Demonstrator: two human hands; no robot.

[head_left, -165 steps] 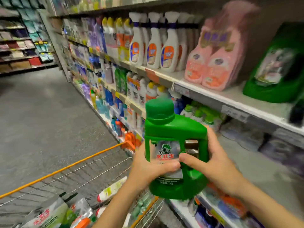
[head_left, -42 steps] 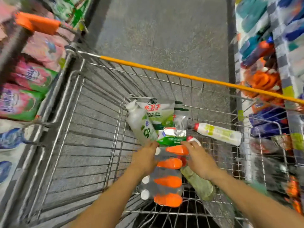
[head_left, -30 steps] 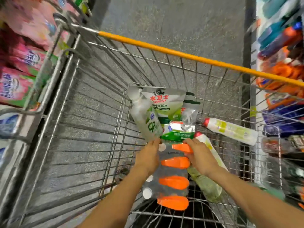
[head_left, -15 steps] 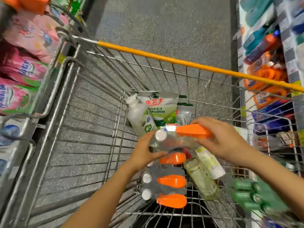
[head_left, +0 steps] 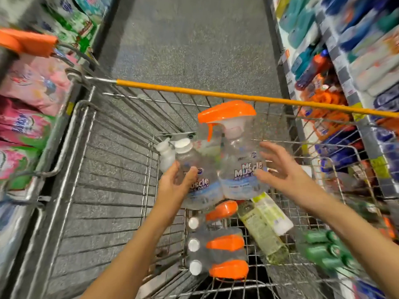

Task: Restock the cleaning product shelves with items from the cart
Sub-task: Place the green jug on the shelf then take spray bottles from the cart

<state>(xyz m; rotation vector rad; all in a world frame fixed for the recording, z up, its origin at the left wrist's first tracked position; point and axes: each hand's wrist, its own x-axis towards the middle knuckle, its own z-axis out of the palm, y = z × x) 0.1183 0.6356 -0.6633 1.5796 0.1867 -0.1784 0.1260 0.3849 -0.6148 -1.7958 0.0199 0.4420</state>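
Observation:
A clear twin pack (head_left: 224,167), one spray bottle with an orange trigger head and one white-capped refill, stands upright above the wire cart (head_left: 121,169). My left hand (head_left: 176,184) grips the refill bottle on the pack's left side. On the pack's right, my right hand (head_left: 280,171) has its fingers spread, fingertips at or near the spray bottle's label. More packs of the same kind (head_left: 218,244) lie in the cart basket below.
Yellow-green bottles (head_left: 265,221) and a white-capped bottle (head_left: 165,155) lie in the cart. The orange cart bar (head_left: 237,97) crosses ahead. Shelves (head_left: 345,67) of cleaning products stand on the right, pink and green bags (head_left: 26,108) on the left. Grey aisle floor lies beyond.
The twin pack has risen from lying in the cart to upright above it. My right hand let go of the orange spray head and now spreads beside the bottle.

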